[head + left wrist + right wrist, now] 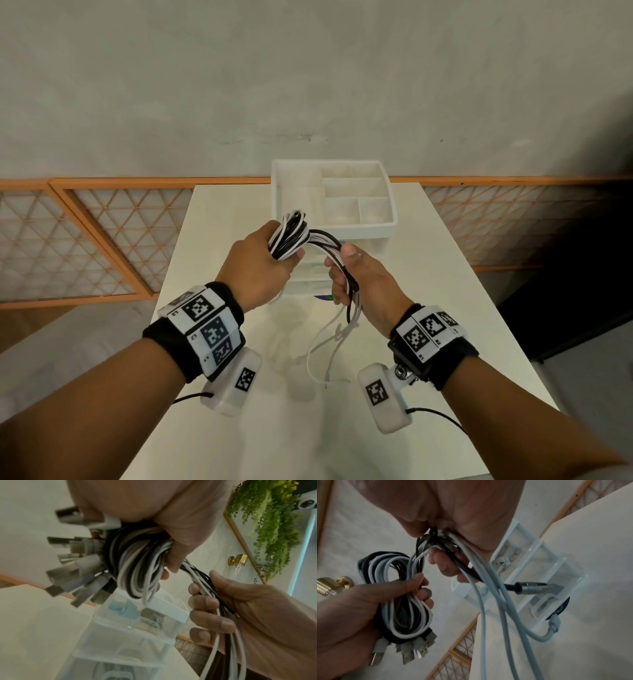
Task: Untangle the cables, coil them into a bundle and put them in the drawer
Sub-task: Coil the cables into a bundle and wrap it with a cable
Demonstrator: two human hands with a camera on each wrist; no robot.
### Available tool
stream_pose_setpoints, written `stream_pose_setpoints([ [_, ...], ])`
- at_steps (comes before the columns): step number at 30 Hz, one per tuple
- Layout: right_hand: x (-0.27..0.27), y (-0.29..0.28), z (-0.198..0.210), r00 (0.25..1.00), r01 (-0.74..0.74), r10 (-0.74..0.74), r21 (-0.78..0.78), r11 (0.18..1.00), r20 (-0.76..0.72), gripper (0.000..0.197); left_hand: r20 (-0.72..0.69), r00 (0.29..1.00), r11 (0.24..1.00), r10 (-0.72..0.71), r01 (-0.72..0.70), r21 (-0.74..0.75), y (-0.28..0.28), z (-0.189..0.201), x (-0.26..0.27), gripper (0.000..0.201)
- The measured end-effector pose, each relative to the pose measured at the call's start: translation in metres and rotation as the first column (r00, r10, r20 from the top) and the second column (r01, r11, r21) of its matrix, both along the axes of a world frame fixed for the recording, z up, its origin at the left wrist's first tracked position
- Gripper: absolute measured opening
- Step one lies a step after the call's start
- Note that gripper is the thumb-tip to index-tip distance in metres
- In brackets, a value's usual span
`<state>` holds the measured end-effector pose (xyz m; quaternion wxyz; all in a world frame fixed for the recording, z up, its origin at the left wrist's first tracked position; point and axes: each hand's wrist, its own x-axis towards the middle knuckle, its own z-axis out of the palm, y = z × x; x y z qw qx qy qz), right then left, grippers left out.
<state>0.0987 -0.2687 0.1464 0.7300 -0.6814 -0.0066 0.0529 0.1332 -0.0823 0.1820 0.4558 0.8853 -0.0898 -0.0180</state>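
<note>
My left hand (263, 263) grips a coil of black and white cables (291, 236) above the white table (239, 428); several USB plugs (72, 574) stick out of the coil (135, 566). The same strands run to my right hand (346, 274), whose fingers (205, 601) curl round them. Loose white ends (329, 346) hang from that hand down to the tabletop. In the right wrist view the coil (399, 595) sits in the left hand (368, 601), and a black cable with a metal plug (532, 586) dangles. A white drawer unit (342, 226) stands behind the hands.
The drawer unit has an open divided tray (352, 192) on top and translucent drawers (133, 635) holding small items. A wall with an orange lattice panel (85, 240) runs behind the table. The table drops off at left and right.
</note>
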Motion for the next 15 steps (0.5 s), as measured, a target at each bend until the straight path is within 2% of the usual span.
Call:
stream_pose_setpoints([
  [3, 0.001, 0.006, 0.003, 0.998, 0.037, -0.037, -0.001, 0.999, 0.054, 0.03, -0.064, 0.998, 0.998, -0.027, 0.023, -0.064, 0.001, -0.001, 0.001, 0.026],
  [5, 0.005, 0.007, 0.008, 0.998, 0.059, -0.061, 0.079, 0.995, 0.024, 0.031, -0.058, 0.998, 0.997, -0.023, 0.019, -0.08, 0.0, -0.001, 0.002, 0.027],
  [6, 0.006, 0.006, 0.011, 0.998, 0.055, -0.054, 0.129, 0.99, -0.014, 0.037, -0.044, 0.999, 0.998, -0.021, 0.018, -0.068, -0.001, 0.001, 0.002, 0.028],
  [8, 0.008, 0.002, 0.018, 0.997, 0.032, -0.019, 0.158, 0.987, -0.079, 0.062, -0.018, 0.999, 0.999, -0.033, 0.033, -0.034, 0.001, 0.006, 0.002, 0.031],
  [9, 0.009, 0.0, 0.018, 0.996, 0.016, -0.004, 0.136, 0.991, -0.088, 0.068, -0.012, 0.999, 0.999, -0.046, 0.046, -0.014, 0.003, 0.009, 0.002, 0.034],
  [10, 0.008, -0.002, 0.019, 0.997, -0.001, 0.008, 0.092, 0.996, -0.074, 0.066, -0.007, 0.998, 0.998, -0.062, 0.062, 0.002, 0.004, 0.01, 0.002, 0.036],
  [13, 0.002, -0.001, 0.013, 0.998, -0.055, 0.058, -0.085, 0.995, 0.034, 0.043, -0.018, 0.998, 0.999, -0.053, 0.053, 0.009, 0.005, 0.012, 0.004, 0.041],
  [15, -0.001, 0.002, 0.007, 0.99, -0.087, 0.106, -0.187, 0.978, 0.091, 0.037, -0.03, 0.999, 0.999, -0.022, 0.021, -0.03, 0.004, 0.011, 0.006, 0.041],
])
